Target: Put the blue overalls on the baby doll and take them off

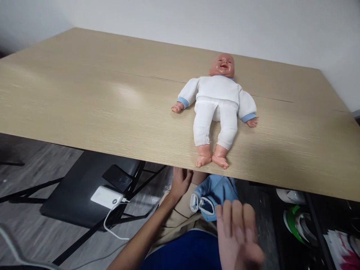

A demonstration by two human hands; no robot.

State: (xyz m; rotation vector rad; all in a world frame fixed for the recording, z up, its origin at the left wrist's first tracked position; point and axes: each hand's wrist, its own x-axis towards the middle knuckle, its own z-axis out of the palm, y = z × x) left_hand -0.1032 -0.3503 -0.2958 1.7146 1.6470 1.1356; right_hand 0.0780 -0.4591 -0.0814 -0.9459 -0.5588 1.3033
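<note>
A baby doll lies on its back on the table, its head away from me. It wears a white top with blue cuffs; its legs are white cloth and its feet are bare. Doll's blue trousers with white-edged openings rest on my lap below the table edge. My left hand lies on my knee with its fingers stretched out, the tips partly under the table edge. Close to the camera, my right hand is raised beside the trousers, fingers loosely bent and thumb apart, with nothing visible in it. It is slightly blurred.
The wooden table stands against a white wall. At lower left a black folding chair carries a dark phone and a white power bank with a cable. A dark shelf under the table's right side holds tape rolls.
</note>
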